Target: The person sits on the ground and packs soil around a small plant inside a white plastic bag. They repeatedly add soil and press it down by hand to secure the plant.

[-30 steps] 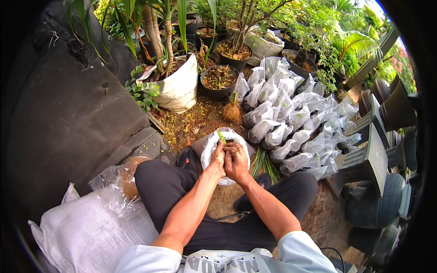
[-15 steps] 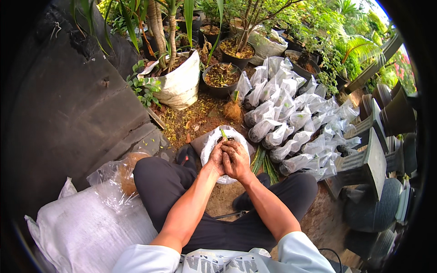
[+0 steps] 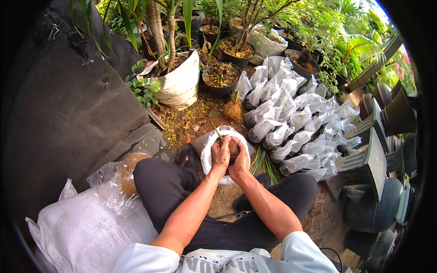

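A round ball of brown soil [image 3: 234,149] with a thin green shoot [image 3: 215,129] is cupped between my two hands. My left hand [image 3: 221,154] curves round its left side. My right hand [image 3: 240,164] presses its right and near side. Both hands are smeared with dirt. They are over the mouth of a white sack [image 3: 206,158], whose contents are mostly hidden by them. Just beyond the sack, a fibrous brown ball with a short green shoot [image 3: 232,110] rests on the ground.
Several clear plastic bags with dark bottoms [image 3: 291,120] stand in rows at right. Long cut leaves [image 3: 259,160] lie beside the sack. Potted plants [image 3: 221,77] fill the back, dark stacked pots and stands [image 3: 371,159] the far right. A large white sack [image 3: 93,223] is near left.
My hands have turned and parted somewhat, so that the soil ball shows between them. The shoot now leans up to the left.
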The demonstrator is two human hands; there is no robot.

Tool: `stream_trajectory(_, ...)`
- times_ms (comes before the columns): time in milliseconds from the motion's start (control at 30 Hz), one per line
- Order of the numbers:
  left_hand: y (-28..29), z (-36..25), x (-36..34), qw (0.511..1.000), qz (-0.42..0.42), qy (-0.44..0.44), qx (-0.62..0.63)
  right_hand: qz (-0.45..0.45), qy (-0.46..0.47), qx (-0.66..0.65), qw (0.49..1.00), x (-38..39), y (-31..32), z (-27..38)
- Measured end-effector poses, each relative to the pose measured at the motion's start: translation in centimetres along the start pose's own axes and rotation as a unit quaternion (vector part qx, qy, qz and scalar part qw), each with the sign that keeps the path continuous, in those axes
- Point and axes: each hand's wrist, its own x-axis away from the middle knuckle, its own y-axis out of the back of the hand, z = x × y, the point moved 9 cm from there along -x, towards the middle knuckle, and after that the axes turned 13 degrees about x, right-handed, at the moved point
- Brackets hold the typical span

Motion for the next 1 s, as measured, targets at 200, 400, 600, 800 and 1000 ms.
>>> stream_trajectory(200,0.5,2.9,0.5,0.981,-0.061,0.125,0.138,-0.026,0.184,0.287,0.940,0.9,-0.1,3.0)
stream_trajectory(400,0.5,4.4,0.5,0.951,-0.038,0.218,0.216,-0.020,0.442,0.445,0.779,4.9,-2.6,6.8)
stream_trajectory(600,0.5,5.3,1.0,0.952,-0.031,0.242,0.186,-0.041,0.435,0.446,0.781,5.4,-2.1,6.6)
stream_trajectory(800,0.9,5.7,0.2,0.935,-0.025,0.313,0.166,-0.009,0.369,0.360,0.857,3.0,-1.3,6.3)
stream_trajectory(1000,0.7,5.8,0.5,0.919,-0.014,0.331,0.215,0.008,0.405,0.491,0.771,3.9,-2.7,7.5)
